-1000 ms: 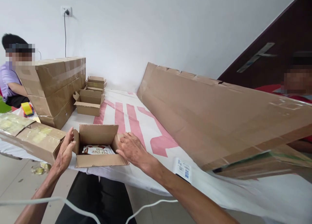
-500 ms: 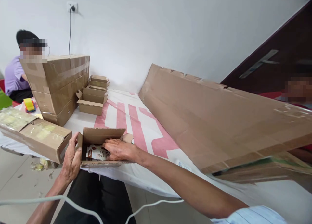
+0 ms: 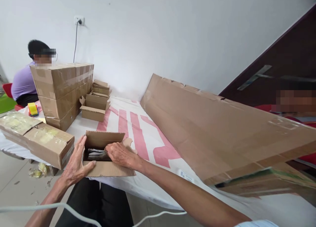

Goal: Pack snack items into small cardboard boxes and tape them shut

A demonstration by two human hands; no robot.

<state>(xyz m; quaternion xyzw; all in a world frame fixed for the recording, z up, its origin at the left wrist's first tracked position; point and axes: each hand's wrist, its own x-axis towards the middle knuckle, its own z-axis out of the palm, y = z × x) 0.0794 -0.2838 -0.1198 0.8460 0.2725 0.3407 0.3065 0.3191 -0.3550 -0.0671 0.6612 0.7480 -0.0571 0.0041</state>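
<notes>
A small open cardboard box [image 3: 108, 169] stands at the table's near edge, its flaps up. Inside it lies a packet [image 3: 95, 153], mostly in shadow. My left hand [image 3: 75, 163] grips the box's left side, thumb across the front flap. My right hand [image 3: 120, 154] reaches into the box from the right, fingers bent over the packet and the right wall. Whether those fingers pinch the packet is hidden.
A long taped carton [image 3: 37, 138] lies just left of the box. Stacked cartons [image 3: 61, 92] and small open boxes [image 3: 95, 105] stand further back. A big flat cardboard sheet [image 3: 222, 128] leans at the right. A person in purple [image 3: 23, 84] sits at the far left. A white cable [image 3: 49, 207] crosses below.
My right hand moved from the box's right flap into the box onto the packet. My left hand shifted from beside the box to gripping its left side. The packet's label no longer shows.
</notes>
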